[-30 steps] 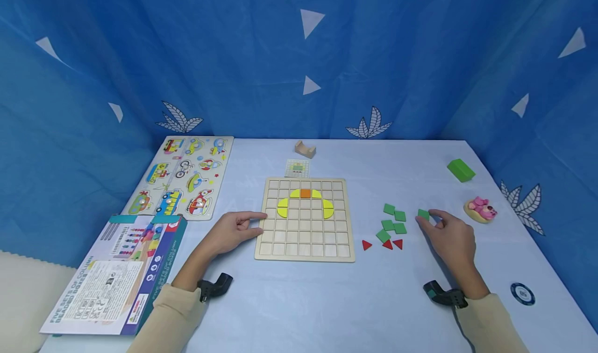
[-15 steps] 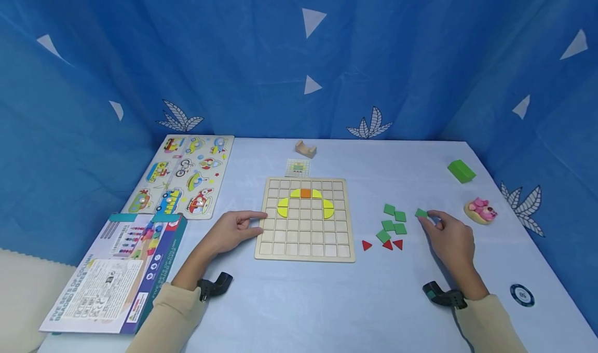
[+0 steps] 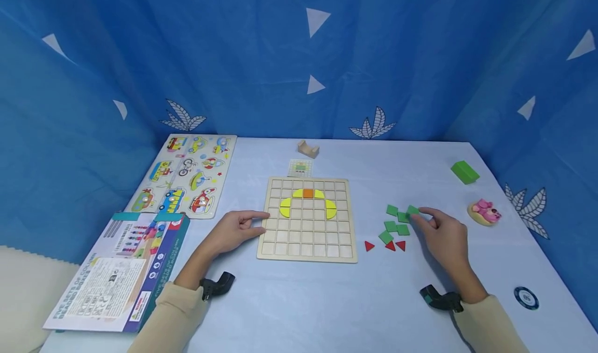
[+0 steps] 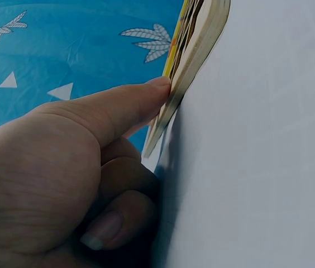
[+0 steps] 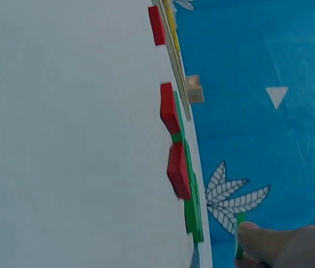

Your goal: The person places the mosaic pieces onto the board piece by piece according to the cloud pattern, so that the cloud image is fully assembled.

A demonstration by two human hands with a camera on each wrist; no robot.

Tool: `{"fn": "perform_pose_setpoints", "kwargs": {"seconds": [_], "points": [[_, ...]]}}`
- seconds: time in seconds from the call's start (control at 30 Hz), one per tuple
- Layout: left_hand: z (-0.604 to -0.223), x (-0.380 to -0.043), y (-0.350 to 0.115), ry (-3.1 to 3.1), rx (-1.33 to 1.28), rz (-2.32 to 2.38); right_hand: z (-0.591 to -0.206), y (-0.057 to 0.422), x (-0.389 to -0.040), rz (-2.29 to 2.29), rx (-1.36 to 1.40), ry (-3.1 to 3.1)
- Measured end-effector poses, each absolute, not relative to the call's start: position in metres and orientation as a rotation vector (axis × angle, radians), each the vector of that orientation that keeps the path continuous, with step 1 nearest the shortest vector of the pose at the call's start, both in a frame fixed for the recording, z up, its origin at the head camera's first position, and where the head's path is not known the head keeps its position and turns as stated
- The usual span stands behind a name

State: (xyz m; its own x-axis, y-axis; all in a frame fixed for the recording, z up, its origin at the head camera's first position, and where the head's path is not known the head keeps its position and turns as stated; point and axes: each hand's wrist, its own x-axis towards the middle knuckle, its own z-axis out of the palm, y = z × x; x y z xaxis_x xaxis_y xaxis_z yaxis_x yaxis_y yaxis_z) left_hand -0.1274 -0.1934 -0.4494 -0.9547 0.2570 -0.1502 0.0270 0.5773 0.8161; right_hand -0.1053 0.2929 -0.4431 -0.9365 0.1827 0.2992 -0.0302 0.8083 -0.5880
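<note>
My left hand point(image 3: 232, 232) lies beside the wooden grid board point(image 3: 307, 237), its extended thumb and index finger at the board's left edge. In the left wrist view a fingertip point(image 4: 158, 82) touches that edge while other fingers curl below. Yellow quarter-round pieces point(image 3: 330, 209) and an orange square point(image 3: 308, 193) sit in the grid. My right hand point(image 3: 444, 240) pinches a green square tile point(image 3: 412, 211) between thumb and fingers; the right wrist view shows this green tile point(image 5: 239, 234) raised off the table. Several loose green tiles point(image 3: 390, 226) and red triangles point(image 3: 369, 246) lie just left of it.
A small pattern card point(image 3: 300, 167) and a wooden holder point(image 3: 309, 149) are behind the board. At left lie a vehicle puzzle point(image 3: 187, 176) and a boxed bead set point(image 3: 112, 285). Rightward are a green block point(image 3: 464, 172), a pink figurine point(image 3: 485, 211) and a round chip point(image 3: 526, 298).
My right hand has moved left with the green tile, from apart on the right to right beside the other green tiles. My left hand stays at the board's edge.
</note>
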Motion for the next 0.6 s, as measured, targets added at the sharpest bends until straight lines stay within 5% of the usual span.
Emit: {"fn": "perform_pose_setpoints", "kwargs": {"seconds": [0.6], "points": [[-0.449, -0.127, -0.193, 2.565, 0.245, 1.315, -0.435, 0.211, -0.128, 1.007, 0.105, -2.679]]}}
